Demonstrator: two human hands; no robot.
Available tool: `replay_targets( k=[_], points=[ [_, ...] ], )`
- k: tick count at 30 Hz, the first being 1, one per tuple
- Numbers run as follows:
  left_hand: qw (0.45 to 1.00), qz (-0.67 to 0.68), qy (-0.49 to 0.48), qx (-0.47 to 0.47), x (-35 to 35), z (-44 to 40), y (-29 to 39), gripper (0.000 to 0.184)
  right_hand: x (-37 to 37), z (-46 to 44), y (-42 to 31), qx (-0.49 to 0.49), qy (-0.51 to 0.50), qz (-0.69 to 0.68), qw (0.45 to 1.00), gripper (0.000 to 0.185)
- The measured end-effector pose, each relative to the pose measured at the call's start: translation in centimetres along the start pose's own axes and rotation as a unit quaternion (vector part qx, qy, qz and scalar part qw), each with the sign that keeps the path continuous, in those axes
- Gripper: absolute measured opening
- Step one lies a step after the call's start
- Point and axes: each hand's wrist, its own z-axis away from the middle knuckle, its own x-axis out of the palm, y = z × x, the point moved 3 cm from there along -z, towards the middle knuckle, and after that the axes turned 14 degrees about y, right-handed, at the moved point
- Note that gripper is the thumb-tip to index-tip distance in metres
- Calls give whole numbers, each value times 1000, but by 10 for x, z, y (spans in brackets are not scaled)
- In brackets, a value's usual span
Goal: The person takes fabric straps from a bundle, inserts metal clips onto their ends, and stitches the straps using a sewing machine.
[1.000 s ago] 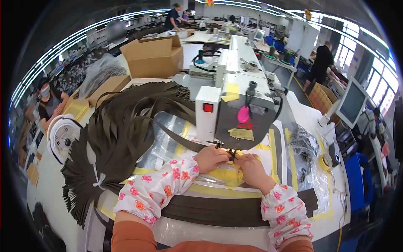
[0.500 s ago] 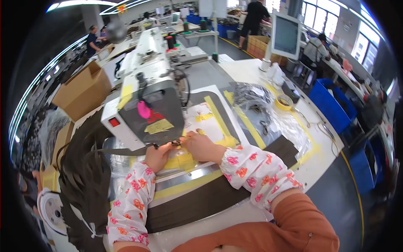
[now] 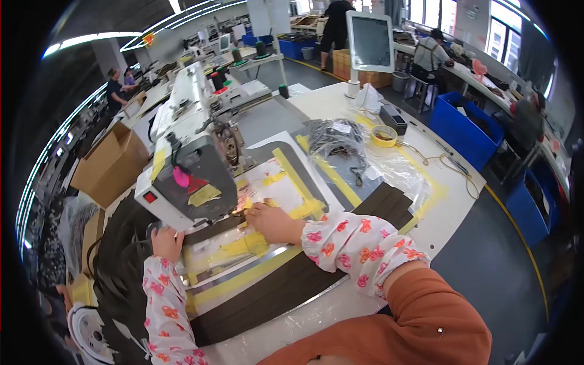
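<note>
A dark fabric strip runs sideways under the head of a white industrial sewing machine. My left hand is at the strip's left part, fingers pointing away from me and closed on its edge. Close to the machine's needle area, which the head partly hides, my right hand has curled fingers on the strip's right end. Below both hands lies a work plate with yellow tape. A hanging bundle of dark strips is left of my left hand, and more flat dark strips lie nearer my body.
Right of the machine lie a plastic bag of dark parts, a tape roll and a cord. A screen stands behind them. A cardboard box is at left; blue bins and seated people are beyond the table's right edge.
My left hand has moved left and toward me, away from my right hand, and the strip now stretches between them. My head view has turned right. A light glows by the needle.
</note>
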Motion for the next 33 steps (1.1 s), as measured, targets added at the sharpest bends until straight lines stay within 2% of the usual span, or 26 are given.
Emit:
replay_targets(
  k=[2,3,4,6,8,10,12,15,19,22,23,24,25,26,27,28,30,31,33],
  points=[
    [983,-50,-154,-91,-13,11,-40,35,-6,4,-4,-67,21,46,997,21],
    [967,-100,-212,-98,-26,16,-50,40,-8,2,-3,-62,-23,33,997,18],
    [946,-144,-271,-105,-36,18,-59,44,-10,0,-2,-103,-28,53,993,14],
    [944,-80,-289,-135,-47,18,-80,46,-16,-10,-4,-115,-72,55,989,11],
    [952,7,-285,-112,-62,13,-88,32,-15,-15,-1,-150,-94,45,983,13],
    [926,144,-327,-123,-63,6,-104,20,-16,-17,-2,-174,-105,33,979,17],
    [941,130,-278,-142,-56,2,-116,18,-11,-17,-2,-148,-84,26,985,21],
    [985,-5,-114,-131,-51,-1,-113,16,-5,-19,-27,-129,-86,4,988,24],
    [949,-161,51,-264,-36,-20,-127,17,15,-40,-96,-149,-45,-39,987,19],
    [901,-101,213,-365,-30,-30,-136,18,57,-78,-114,-127,-13,-48,991,20],
    [897,-94,227,-367,-21,-30,-139,21,73,-89,-112,-112,-7,-47,993,21],
    [912,-98,176,-357,-17,-35,-134,27,83,-96,-105,-113,-2,-16,994,20],
    [929,-39,184,-320,-20,-39,-118,42,91,-101,-97,-113,1,15,993,20],
    [949,-139,236,-158,-25,-39,-95,53,98,-101,-92,-111,-1,45,993,19],
    [971,-119,167,-123,-31,-37,-70,57,104,-100,-90,-83,-19,51,995,22],
    [981,-127,130,-62,-29,-27,-49,55,105,-99,-88,-45,-51,22,997,23],
    [995,-102,10,1,-30,6,-10,49,96,-92,-93,39,-120,-42,991,27],
    [996,-83,-5,8,-25,21,-1,48,80,-84,-102,-35,-71,-30,996,32],
    [998,-55,-29,17,-25,49,7,47,37,-75,-122,-182,13,-165,969,36]
  ],
)
